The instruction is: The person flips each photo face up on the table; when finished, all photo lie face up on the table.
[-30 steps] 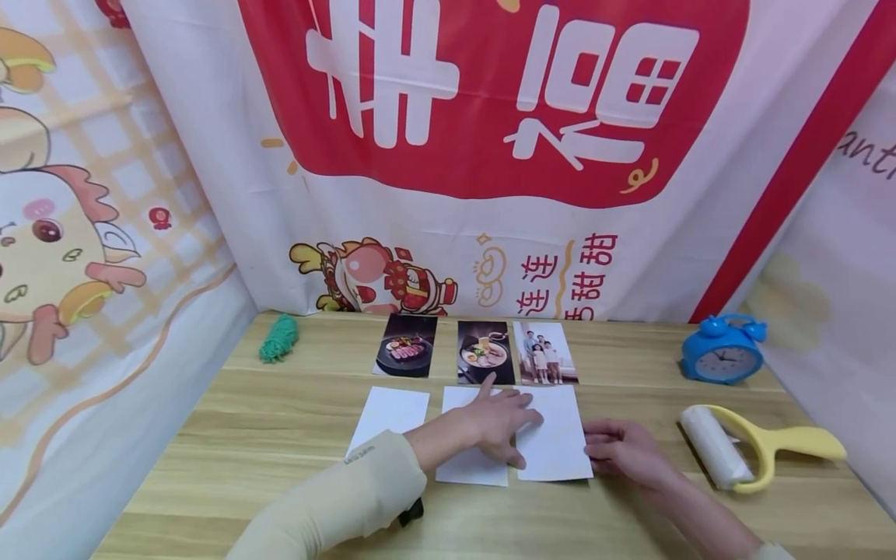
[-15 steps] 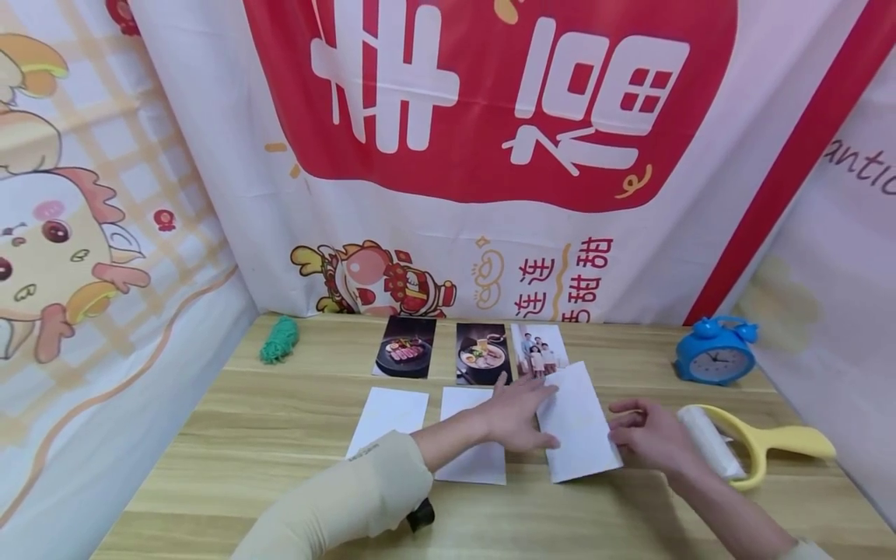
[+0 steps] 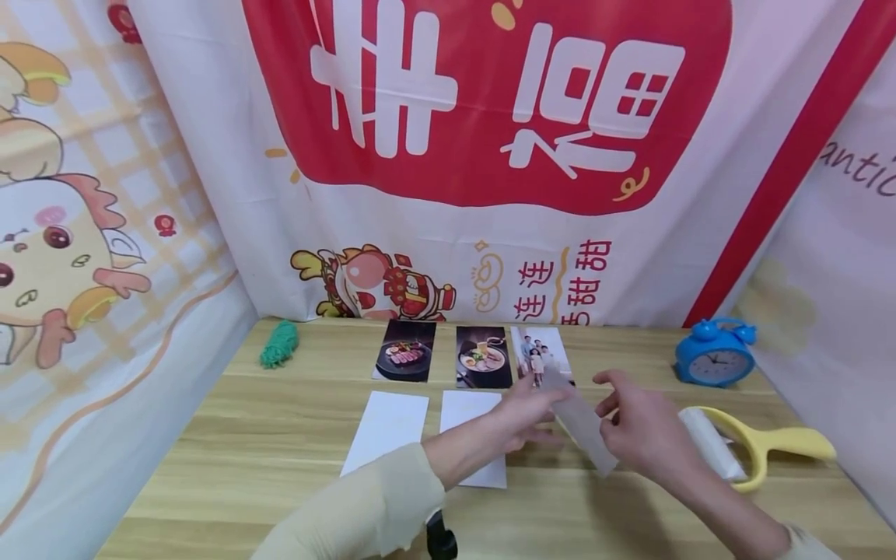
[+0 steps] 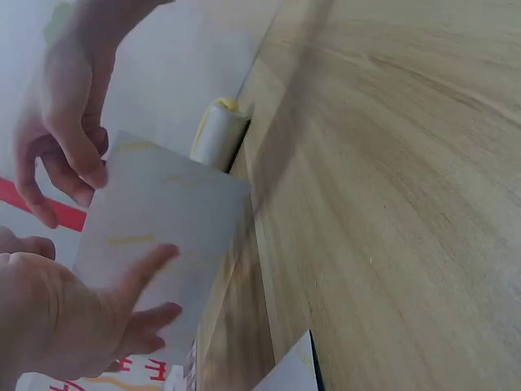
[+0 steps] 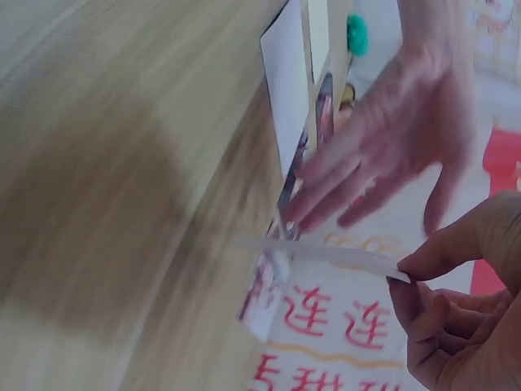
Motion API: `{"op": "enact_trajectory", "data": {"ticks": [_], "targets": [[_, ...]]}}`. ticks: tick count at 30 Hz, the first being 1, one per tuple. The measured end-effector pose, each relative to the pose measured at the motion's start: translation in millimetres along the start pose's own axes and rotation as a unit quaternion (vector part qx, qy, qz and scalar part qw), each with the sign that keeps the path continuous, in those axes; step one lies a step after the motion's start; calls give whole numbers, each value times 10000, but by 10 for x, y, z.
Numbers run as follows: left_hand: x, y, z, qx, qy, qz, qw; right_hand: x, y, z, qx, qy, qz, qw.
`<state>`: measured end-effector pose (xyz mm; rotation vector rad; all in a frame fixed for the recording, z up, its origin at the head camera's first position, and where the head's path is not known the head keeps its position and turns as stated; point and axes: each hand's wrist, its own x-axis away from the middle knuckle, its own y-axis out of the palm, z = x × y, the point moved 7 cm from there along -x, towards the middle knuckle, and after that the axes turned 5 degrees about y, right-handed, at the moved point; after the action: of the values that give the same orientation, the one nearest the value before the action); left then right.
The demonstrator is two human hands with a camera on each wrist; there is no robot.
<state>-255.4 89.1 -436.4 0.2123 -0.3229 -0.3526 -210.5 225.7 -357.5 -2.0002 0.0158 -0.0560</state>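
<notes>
My right hand (image 3: pixel 640 428) pinches the edge of a photo print (image 5: pixel 350 257) between thumb and finger. The print is tilted up off the table, and its white back with faint yellow marks (image 4: pixel 155 204) faces the left wrist view. Close against that back is my left hand (image 3: pixel 521 416), its fingers extended and spread. Two white-backed photos (image 3: pixel 388 428) lie face down in the near row, one partly under my left forearm. Behind them lie a steak photo (image 3: pixel 406 354), a noodle-bowl photo (image 3: pixel 483 358) and a family photo (image 3: pixel 535 350), face up.
A blue alarm clock (image 3: pixel 714 358) stands at the back right, with a yellow-handled lint roller (image 3: pixel 714 447) in front of it. Green twine (image 3: pixel 280 342) sits at the back left of the wooden table (image 3: pixel 231 435). Printed cloths hang behind and at both sides.
The rightmost white-backed print has come up from the table, shifted right and tilted nearly edge-on. My right hand has risen with it, while my left has turned and stayed near it.
</notes>
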Motion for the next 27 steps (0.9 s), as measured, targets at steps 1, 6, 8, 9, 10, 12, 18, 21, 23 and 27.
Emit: {"op": "enact_trajectory", "data": {"ticks": [1,6,8,9,10,12,18,21,23,27], "targets": [[-15,-12,5,136,32,61,9999,13,13,-49,94,-56,-41,9999],[-57,-141,22,353,305,601,9971,75,130,-235,340,-425,-88,9985],[-61,-185,26,233,392,810,9957,105,170,-289,368,-548,-42,9978],[-64,-202,26,122,414,899,9950,124,188,-315,384,-610,-17,9974],[-66,-218,28,7,431,990,9942,142,203,-347,381,-717,32,9967],[-66,-244,35,-223,454,1146,9921,178,232,-410,420,-949,153,9945],[-60,-311,49,-682,487,1438,9860,259,335,-555,786,-1613,598,9820],[-64,-332,50,-975,506,1522,9822,265,380,-568,1077,-1620,607,9790],[-69,-338,43,-1097,478,1535,9809,249,404,-552,1190,-1554,518,9793],[-105,-355,12,-1351,448,1479,9787,158,504,-440,1142,-1396,141,9835]]}}
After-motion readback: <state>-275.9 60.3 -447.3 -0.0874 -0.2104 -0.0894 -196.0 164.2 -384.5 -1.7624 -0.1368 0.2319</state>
